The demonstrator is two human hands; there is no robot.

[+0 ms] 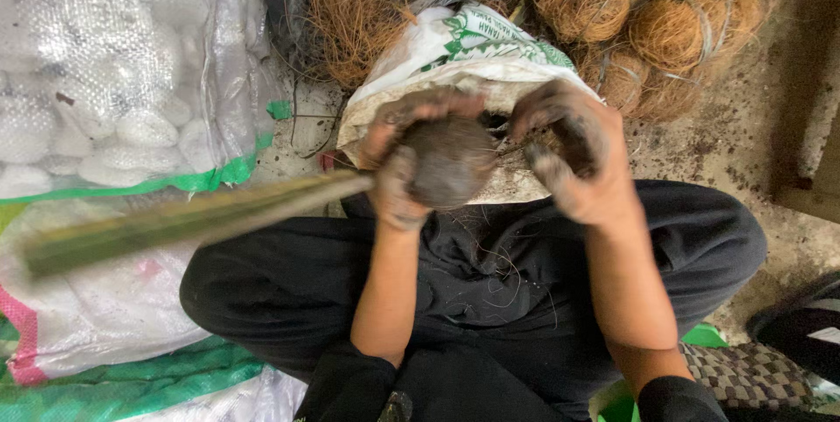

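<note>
Head view: our left hand [398,181] grips a soil ball [451,162] and green stick [188,219]; our right hand [573,155] clutches fibre over the sack [464,50]. Squeezing unevenly could crumble the ball.

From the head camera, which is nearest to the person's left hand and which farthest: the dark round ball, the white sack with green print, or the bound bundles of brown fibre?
1. The dark round ball: held in the left hand, touching it.
2. The white sack with green print: just above the hands, open beneath them.
3. The bound bundles of brown fibre: farthest, at the upper right on the ground.
</note>
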